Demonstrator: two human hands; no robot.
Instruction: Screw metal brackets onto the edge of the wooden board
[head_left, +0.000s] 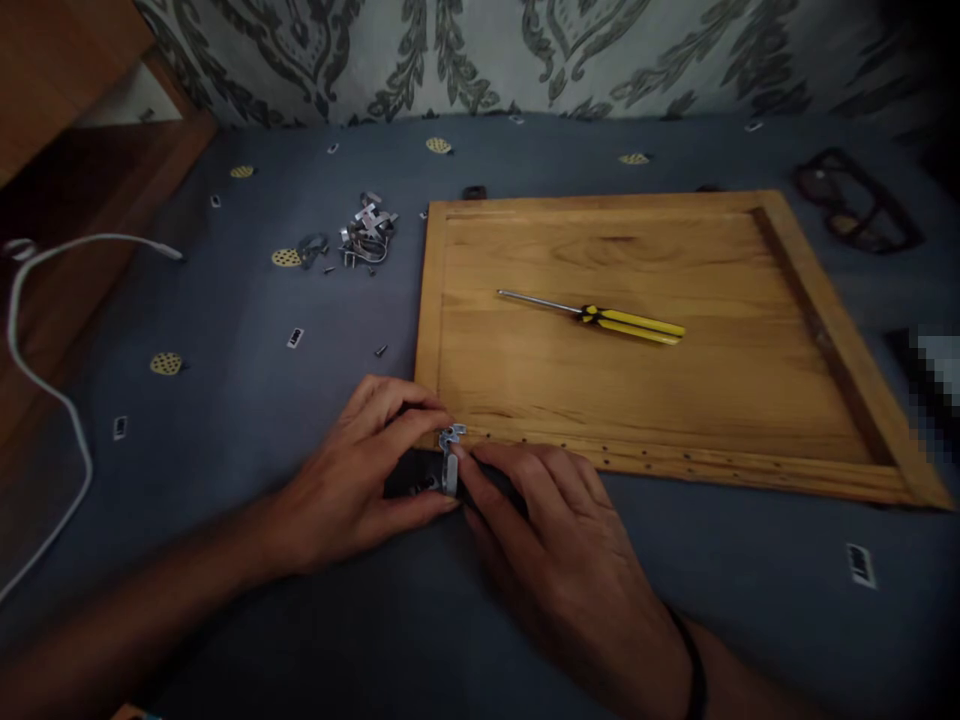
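Observation:
A small metal hinge (451, 456) stands at the near left corner of a wooden cabinet door (645, 370) that lies flat on a blue-grey cloth. My left hand (352, 480) pinches the hinge from the left, fingers curled around it. My right hand (555, 540) presses on it from the right with thumb and forefinger. A dark part sits under the hinge, mostly hidden by my fingers. A yellow-handled screwdriver (600, 317) lies on the middle of the door, apart from both hands.
A pile of metal hinges and screws (366, 235) lies on the cloth at the back left. A white cable (45, 330) runs along the left. Dark glasses (855, 205) rest at the back right. Patterned fabric hangs behind.

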